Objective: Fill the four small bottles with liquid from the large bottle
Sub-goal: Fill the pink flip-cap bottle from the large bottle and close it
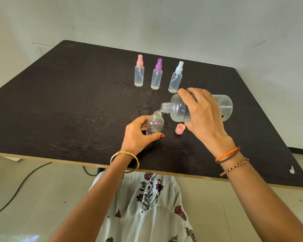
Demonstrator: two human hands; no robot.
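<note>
Now, starting at the left of the frame, a black cable (pixel 19 187) trails over the pale floor below the edge of the dark table (pixel 68 105). Toward the upper middle, three small spray bottles stand upright in a row, well apart from my hands: the pink-capped bottle (pixel 139 74), then the purple-capped bottle (pixel 156 77), then the white-capped bottle (pixel 175 80), each with its sprayer on. Lower down, just left of centre, my left hand (pixel 138 135) curls round the open small bottle (pixel 155 124), thumb across its front and fingers behind, keeping it upright on the table; a gold bangle (pixel 125 160) sits on that wrist. A thin stream of clear liquid runs into the bottle's neck from the mouth of the large bottle (pixel 178 109), which lies tipped nearly on its side in the air just right of centre. My right hand (pixel 203 114) grips that large bottle round its body, fingers wrapped over the top and thumb below. Beneath it, a pink cap (pixel 179 129) stands on the table between my two hands. On my right wrist are an orange braided band (pixel 227 154) and a chain bracelet (pixel 234 167).
</note>
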